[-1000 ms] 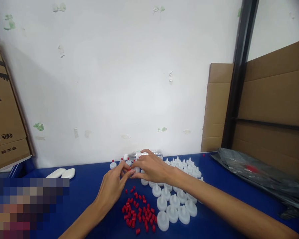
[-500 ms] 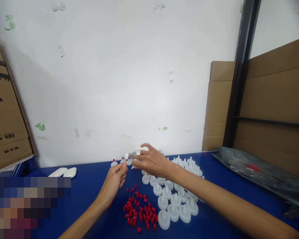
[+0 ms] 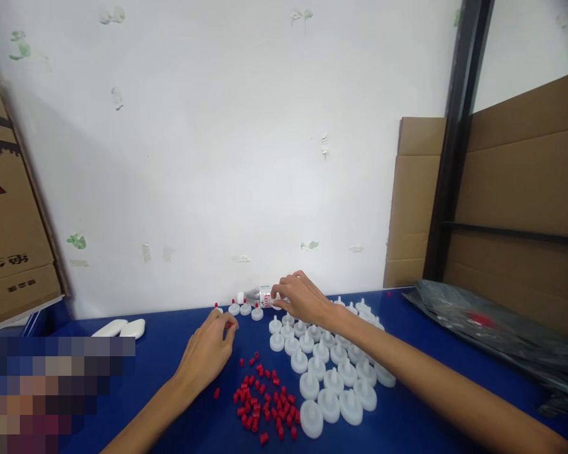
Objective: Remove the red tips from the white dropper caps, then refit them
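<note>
right hand (image 3: 278,301) at bottle (image 3: 264,296), part-spread; left hand (image 3: 208,343) front-left of it, curled. can't tell if holding. white lids (image 3: 329,407) front-right of bottle, upright, right hand nearer; red caps (image 3: 255,424) out front, left hand nearer.

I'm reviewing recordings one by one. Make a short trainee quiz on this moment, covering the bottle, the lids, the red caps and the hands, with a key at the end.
1. True or false: the bottle lies on its side.
2. Choose one. As seen from the head camera, the pile of red caps is on which side of the bare white lids?
A) left
B) right
C) behind
3. Short answer: which hand partly hides the bottle from view?

Key:
1. True
2. A
3. The right hand
</note>
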Demonstrator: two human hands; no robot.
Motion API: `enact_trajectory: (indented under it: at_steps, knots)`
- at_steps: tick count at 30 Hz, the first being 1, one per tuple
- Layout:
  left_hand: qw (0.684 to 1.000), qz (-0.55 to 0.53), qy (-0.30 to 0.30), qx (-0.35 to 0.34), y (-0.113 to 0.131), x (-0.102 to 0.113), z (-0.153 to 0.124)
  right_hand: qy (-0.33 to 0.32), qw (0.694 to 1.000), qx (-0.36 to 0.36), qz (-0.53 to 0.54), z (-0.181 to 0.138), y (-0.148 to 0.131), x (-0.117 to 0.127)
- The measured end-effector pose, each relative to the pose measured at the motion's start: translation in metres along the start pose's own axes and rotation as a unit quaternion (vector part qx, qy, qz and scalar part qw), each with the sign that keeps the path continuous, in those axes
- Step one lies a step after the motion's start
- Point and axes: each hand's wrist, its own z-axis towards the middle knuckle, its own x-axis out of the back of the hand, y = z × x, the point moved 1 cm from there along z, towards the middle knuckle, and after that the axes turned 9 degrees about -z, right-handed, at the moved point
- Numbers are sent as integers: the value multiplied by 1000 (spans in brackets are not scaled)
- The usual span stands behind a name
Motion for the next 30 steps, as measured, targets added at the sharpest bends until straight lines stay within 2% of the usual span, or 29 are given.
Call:
enact_trajectory:
  at_steps: [6, 10, 15, 19, 24, 30]
  knots:
    - [998, 51, -48, -2, -1, -6, 0, -67, 998, -5, -19, 2, 0, -12]
    - [996, 54, -69, 0, 3, -6, 0, -90, 996, -9, -26, 1, -1, -13]
    - [996, 56, -76, -4, 7, -5, -2, -75, 997, -8, -14, -3, -2, -4]
    - [995, 61, -78, -18, 7, -9, -4, -60, 997, 40, 21, -2, -8, 2]
    - [994, 65, -83, -34, 10, -11, -6, -63, 992, 98, 47, 12, -24, -3]
    - [995, 61, -68, -28, 9, -5, -3, -76, 988, 118, 62, 29, -36, -8]
